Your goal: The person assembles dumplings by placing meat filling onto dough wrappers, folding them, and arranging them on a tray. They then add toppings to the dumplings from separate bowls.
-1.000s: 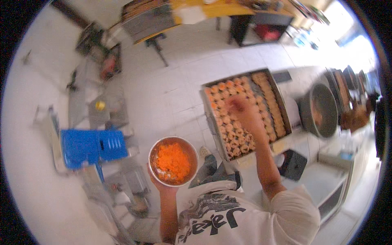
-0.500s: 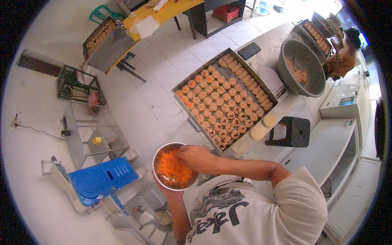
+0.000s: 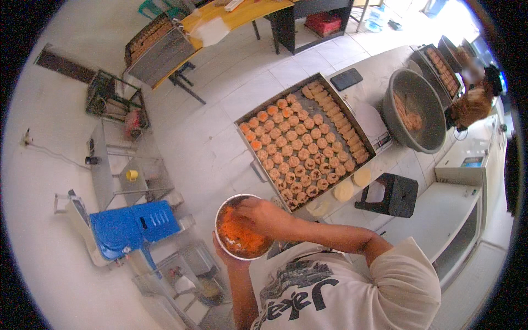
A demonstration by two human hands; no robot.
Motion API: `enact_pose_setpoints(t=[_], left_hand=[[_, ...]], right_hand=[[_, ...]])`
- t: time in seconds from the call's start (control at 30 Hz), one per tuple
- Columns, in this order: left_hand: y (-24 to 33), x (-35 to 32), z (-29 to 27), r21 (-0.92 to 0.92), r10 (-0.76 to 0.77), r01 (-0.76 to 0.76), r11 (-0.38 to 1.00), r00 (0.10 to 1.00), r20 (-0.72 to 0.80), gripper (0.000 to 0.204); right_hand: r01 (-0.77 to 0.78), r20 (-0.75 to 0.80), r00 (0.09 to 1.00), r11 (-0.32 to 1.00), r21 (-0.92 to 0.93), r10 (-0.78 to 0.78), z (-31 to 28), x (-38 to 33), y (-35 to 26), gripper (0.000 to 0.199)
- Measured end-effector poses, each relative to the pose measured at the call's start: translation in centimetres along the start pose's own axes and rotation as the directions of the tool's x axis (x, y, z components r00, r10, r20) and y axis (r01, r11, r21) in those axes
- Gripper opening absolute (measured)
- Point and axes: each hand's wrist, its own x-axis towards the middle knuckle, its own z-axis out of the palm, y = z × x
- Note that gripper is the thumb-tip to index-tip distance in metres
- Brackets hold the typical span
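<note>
My left hand [image 3: 224,254] is wrapped round the side of a round metal bowl [image 3: 219,207] and holds it up in front of me. Orange shreds that look like grated carrot [image 3: 242,234] lie inside. My right hand [image 3: 267,218] reaches into the bowl, fingers curled together at the shreds; its fingertips are partly hidden. Just beyond is a big square metal tray [image 3: 257,175] filled with rows of round dumplings [image 3: 297,144]. Several at its far left carry orange tops [image 3: 263,116]. Longer folded pieces [image 3: 336,122] line the tray's right side.
Round yellowish wrappers [image 3: 344,191] lie by the tray's near right corner. A phone [image 3: 346,80], a scale [image 3: 379,129] and a grey tub of filling [image 3: 391,104] stand farther right. A black stool [image 3: 396,193] is below. Another person [image 3: 474,104] works at the far right.
The view has shifted a little, so the surroundings appear displaced. My right hand stays in the bowl, and my left hand still holds it. The other person's posture has changed.
</note>
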Motion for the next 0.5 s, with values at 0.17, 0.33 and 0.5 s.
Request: enact_pose_setpoints(t=[0.17,0.33,0.5], left_hand=[[-3.2,-1.2,2.4,0.015,0.037,-0.035,0.999,0.98,-0.196,0.065],[-6.6,-1.7,5.0,0.277,0.201,-0.164,0.947,0.973,-0.113,0.064],[-10.1,-1.3,6.0,-0.456,0.19,-0.077,0.887,0.959,0.209,0.065]], right_hand=[[-0.065,0.18,0.982,0.997,0.043,0.056,-3.8,-1.0,0.1,0.024],[0.011,0.225,0.974,1.0,0.018,-0.015,-8.0,-2.9,1.1,0.024],[0.085,0.276,0.96,0.989,-0.123,-0.048,-10.4,-3.6,2.3,0.028]])
